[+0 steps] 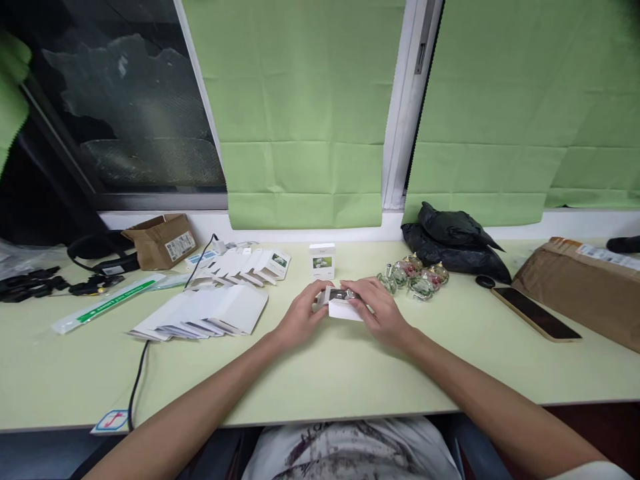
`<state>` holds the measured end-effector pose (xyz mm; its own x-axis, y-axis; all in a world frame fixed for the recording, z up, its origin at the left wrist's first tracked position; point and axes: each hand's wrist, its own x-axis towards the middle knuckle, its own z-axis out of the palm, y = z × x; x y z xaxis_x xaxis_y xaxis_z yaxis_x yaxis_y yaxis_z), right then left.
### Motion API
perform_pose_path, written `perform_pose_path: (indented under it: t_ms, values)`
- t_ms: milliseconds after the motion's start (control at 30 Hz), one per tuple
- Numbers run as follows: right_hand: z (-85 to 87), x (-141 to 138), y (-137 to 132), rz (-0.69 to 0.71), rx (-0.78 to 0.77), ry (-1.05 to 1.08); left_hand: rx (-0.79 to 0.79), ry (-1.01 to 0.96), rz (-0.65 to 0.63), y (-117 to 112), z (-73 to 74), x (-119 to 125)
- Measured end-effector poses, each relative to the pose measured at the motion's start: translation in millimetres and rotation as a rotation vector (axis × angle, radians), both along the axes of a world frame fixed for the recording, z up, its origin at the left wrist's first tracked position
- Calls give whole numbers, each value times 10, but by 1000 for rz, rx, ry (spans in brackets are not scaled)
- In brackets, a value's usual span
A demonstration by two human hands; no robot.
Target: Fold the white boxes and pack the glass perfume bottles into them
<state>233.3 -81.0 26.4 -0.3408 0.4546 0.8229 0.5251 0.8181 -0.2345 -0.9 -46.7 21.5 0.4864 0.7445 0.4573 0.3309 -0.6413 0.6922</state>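
Both my hands meet at the middle of the pale green table [310, 373]. My left hand [301, 313] and my right hand [379, 310] are closed on a small white box [344, 308], gripping it from either side. A small dark and silvery object shows at the box's open top between my fingertips; I cannot make out what it is. Just behind stands an upright white box [323, 261] with a flower picture. A cluster of small glass bottles [415, 277] lies to the right of my right hand.
Flat white box blanks [210, 313] are fanned out at left, more of them [247, 265] behind. A black cable [140, 367] runs off the front edge. A phone [535, 313], a black bag [453, 243] and a brown parcel [583, 283] sit right; a cardboard box [163, 240] left.
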Motion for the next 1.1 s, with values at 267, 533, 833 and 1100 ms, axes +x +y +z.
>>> perform_pose_path:
  t_ms: [267,533,833,1100]
  values:
    - [20,-29,-48,8,-78,48,-119,-87,-68,-65,58,68]
    - [35,10,-24,20,-151,0,-242,-206,-103,4,-43,81]
    - [-5,14,49,39,-273,55,-234,-181,-76,16,-52,68]
    - [-14,49,21,-11,-183,139,-129,-102,25,-13,-6,22]
